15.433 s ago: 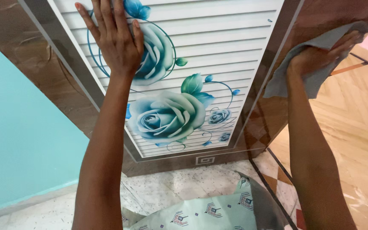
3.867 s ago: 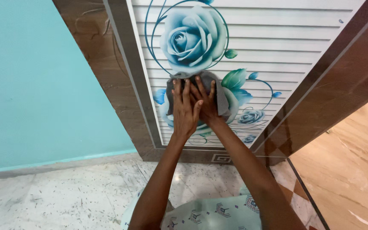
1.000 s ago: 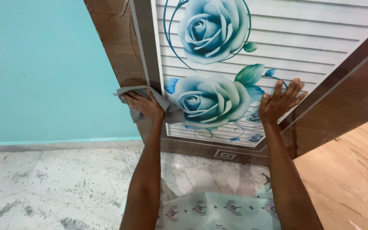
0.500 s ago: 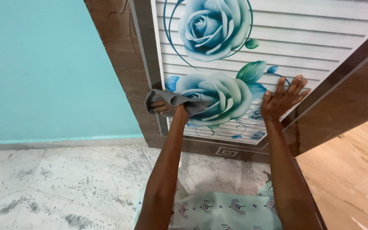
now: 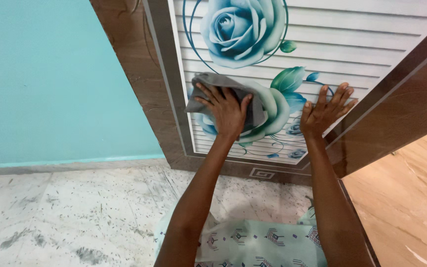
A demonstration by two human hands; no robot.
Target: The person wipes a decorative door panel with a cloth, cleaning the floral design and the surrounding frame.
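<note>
Since half a second ago the left hand (image 5: pixel 227 112), fingers spread flat, has carried the grey cloth (image 5: pixel 223 99) from the door (image 5: pixel 371 29) frame toward 2 o'clock onto the lower rose (image 5: pixel 268 106); right hand (image 5: pixel 322 112) stays splayed, bracing the panel.

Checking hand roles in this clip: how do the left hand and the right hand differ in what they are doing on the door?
The left hand presses a grey cloth against the door panel, over the lower blue rose; the right hand lies bare on the panel with no cloth. The left hand sits nearer the panel's left border, the right hand near its right border. Both are flat with fingers spread, arms stretched forward.
</note>
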